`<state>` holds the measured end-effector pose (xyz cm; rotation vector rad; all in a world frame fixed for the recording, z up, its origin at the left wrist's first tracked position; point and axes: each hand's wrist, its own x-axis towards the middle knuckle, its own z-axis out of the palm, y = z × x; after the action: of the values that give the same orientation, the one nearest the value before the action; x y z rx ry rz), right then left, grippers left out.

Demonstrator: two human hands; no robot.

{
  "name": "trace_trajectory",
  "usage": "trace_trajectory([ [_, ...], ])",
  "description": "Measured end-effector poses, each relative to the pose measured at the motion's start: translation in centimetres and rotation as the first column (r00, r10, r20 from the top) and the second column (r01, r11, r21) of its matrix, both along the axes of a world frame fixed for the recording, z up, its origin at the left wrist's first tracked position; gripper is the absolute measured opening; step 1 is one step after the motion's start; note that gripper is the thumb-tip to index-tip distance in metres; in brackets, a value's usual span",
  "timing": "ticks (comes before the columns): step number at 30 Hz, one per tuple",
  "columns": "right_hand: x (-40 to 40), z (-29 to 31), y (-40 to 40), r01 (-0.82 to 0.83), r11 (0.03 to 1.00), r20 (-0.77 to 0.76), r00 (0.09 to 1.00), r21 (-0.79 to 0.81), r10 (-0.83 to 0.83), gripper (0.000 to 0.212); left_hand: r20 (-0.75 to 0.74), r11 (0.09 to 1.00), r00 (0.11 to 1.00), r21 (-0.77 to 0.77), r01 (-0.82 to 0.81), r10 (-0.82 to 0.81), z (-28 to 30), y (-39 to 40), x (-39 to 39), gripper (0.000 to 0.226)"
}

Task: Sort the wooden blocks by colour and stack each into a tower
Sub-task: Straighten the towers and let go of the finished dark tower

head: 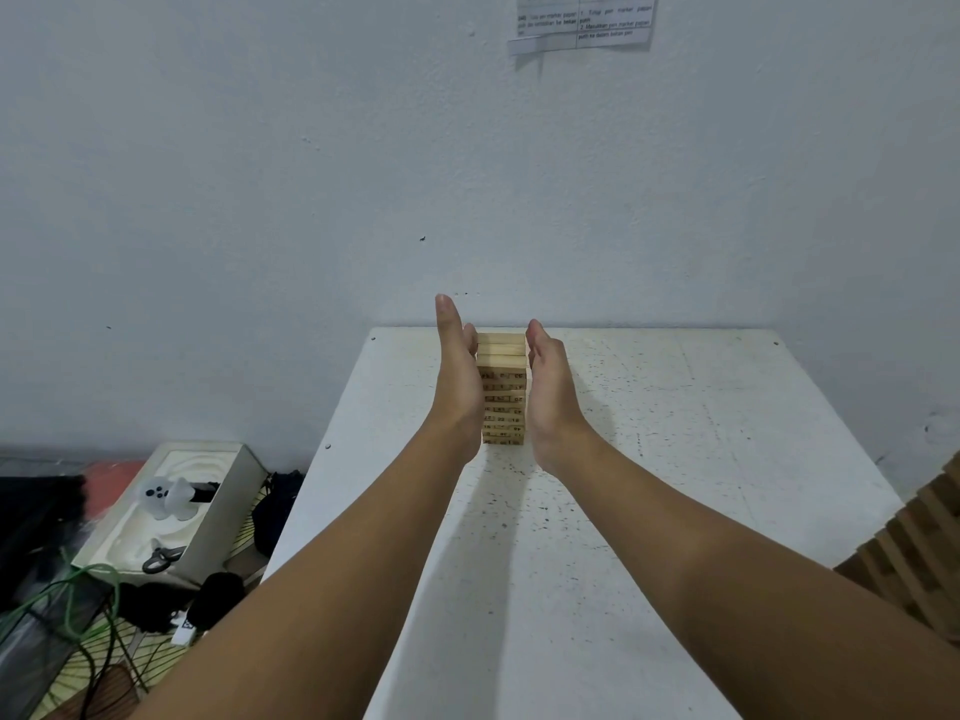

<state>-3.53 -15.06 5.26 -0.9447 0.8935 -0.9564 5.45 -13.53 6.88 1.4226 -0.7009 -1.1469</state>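
A tower of plain light-wood blocks (502, 397), several layers high with dark numbers on the block ends, stands on the white table (649, 485) near its far edge by the wall. My left hand (457, 376) lies flat against the tower's left side, fingers straight and pointing away from me. On the tower's right side my right hand (550, 387) presses with straight fingers too. Both palms face each other with the tower between them. The tower's side faces are hidden behind the hands.
The table has a speckled top and butts against a pale wall with a printed paper sheet (582, 20) high up. Left of the table on the floor lie a white moulded tray (171, 506), cables and dark items. Stacked cardboard (919, 553) sits at the right.
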Motion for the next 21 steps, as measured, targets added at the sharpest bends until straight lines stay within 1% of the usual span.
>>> trace_trajectory([
  [2, 0.0, -0.8, -0.5, 0.022, 1.0, -0.006, 1.0, 0.006, -0.022, 0.045, -0.009, 1.0, 1.0, 0.024, 0.001, 0.0, 0.1, 0.2, -0.1, 0.097],
  [4, 0.1, -1.5, -0.9, 0.003, 1.0, -0.016, 1.0, 0.018, -0.002, 0.053, -0.015, 0.999, 1.0, 0.033, -0.021, 0.022, -0.2, 0.1, -0.1, 0.09],
  [7, 0.6, -2.0, -1.0, 0.023, 0.999, -0.022, 1.0, 0.024, -0.022, 0.059, -0.05, 0.999, 0.998, 0.033, -0.036, 0.038, -0.1, 0.1, -0.3, 0.093],
  [13, 1.1, -1.8, -0.8, 0.026, 0.998, -0.022, 0.999, 0.05, -0.025, 0.056, -0.046, 0.999, 0.998, 0.027, -0.03, 0.031, -0.4, 0.0, -0.3, 0.096],
  [17, 1.3, -2.0, -1.0, 0.026, 0.999, -0.045, 0.999, 0.043, -0.024, 0.056, -0.047, 0.999, 0.998, 0.028, -0.028, 0.03, -0.5, -0.1, -0.2, 0.095],
  [21, 1.0, -1.8, -0.9, 0.034, 0.999, -0.026, 0.999, 0.035, -0.033, 0.056, -0.019, 1.0, 1.0, 0.02, -0.017, 0.018, -0.6, -0.1, 0.0, 0.096],
])
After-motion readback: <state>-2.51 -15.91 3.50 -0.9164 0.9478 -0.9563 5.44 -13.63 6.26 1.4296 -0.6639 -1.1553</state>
